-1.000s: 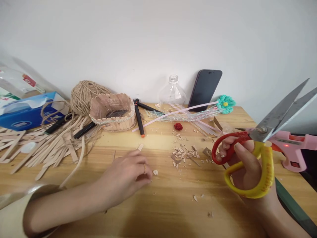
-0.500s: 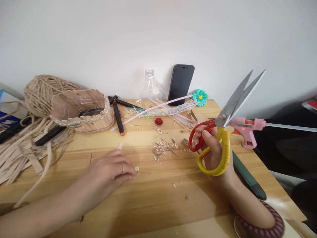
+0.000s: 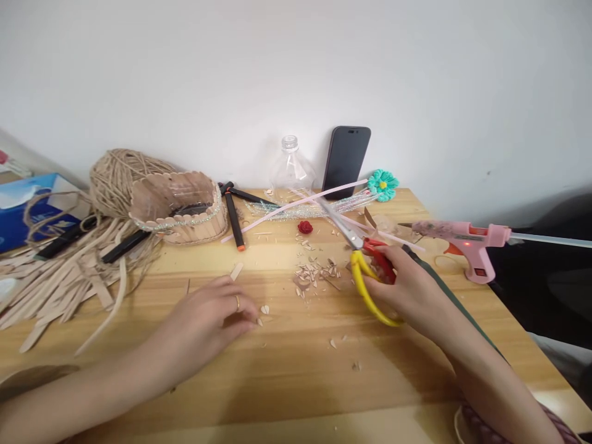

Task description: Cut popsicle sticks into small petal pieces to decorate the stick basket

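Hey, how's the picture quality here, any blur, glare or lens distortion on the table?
Head view: soft, even light, only faint shadows under the left hand and right hand; no harsh glare on the wooden table; the scissors look slightly soft; wide-angle stretch near the edges smears the craft sticks and elongates the glue gun.

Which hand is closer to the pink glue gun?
Right. The right hand, gripping the scissors, lies just left of the glue gun; the left hand rests much farther left on the table.
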The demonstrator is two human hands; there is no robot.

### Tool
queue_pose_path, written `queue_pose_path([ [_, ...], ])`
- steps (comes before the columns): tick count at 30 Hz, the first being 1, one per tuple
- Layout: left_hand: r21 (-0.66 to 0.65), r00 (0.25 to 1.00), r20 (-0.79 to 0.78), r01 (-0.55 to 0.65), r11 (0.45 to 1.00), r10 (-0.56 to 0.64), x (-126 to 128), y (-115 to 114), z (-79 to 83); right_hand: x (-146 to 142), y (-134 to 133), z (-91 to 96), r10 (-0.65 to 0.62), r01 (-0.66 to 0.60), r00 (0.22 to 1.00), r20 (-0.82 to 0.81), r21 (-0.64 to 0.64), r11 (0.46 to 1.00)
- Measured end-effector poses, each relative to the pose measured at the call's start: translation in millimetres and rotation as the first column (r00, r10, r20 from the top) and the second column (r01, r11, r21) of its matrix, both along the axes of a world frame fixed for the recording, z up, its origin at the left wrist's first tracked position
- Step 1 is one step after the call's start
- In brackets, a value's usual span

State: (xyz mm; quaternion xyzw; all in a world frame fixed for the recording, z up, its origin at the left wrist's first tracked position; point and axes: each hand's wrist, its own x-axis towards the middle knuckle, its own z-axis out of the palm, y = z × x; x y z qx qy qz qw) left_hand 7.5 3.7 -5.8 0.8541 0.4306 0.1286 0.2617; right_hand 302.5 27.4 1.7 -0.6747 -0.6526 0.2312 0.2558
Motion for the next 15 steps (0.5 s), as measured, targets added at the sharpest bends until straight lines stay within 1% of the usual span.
queue_pose_path([
  [3,-0.001,1.000,-0.005,-0.011,1.000,0.011,4,-2,-2.1,8,2,-4.8,0.174,-0.182,0.965,0.198,0.022,0.983],
  [5,0.004,1.000,-0.003,-0.019,1.000,0.019,7,-3,-3.8,8,1,-5.8,0.222,-0.242,0.931,0.289,0.036,0.969],
  [7,0.000,1.000,0.004,-0.022,1.000,0.022,8,-4,-5.3,5,-5,-3.7,0.202,-0.252,0.896,0.394,0.079,0.964],
  [9,-0.008,1.000,0.014,-0.018,1.000,0.018,10,-6,-6.1,-1,-17,0.6,0.118,-0.238,0.848,0.517,0.171,0.956],
  [10,-0.014,1.000,0.019,-0.009,1.000,0.009,10,-7,-6.1,-5,-24,2.8,0.063,-0.232,0.830,0.555,0.239,0.943],
  [11,-0.020,1.000,0.023,0.003,1.000,-0.002,11,-9,-5.9,-8,-33,4.7,0.059,-0.258,0.828,0.558,0.285,0.923],
  [12,-0.028,1.000,0.024,0.011,1.000,-0.011,11,-10,-5.6,-11,-42,6.0,0.090,-0.292,0.852,0.516,0.326,0.899],
  [13,-0.036,1.000,0.023,0.017,0.999,-0.016,12,-12,-5.4,-14,-51,6.7,0.168,-0.339,0.870,0.463,0.317,0.886],
  [15,-0.058,1.000,0.020,0.025,0.998,-0.024,12,-13,-5.3,-19,-66,6.2,0.334,-0.421,0.871,0.360,0.197,0.886],
])
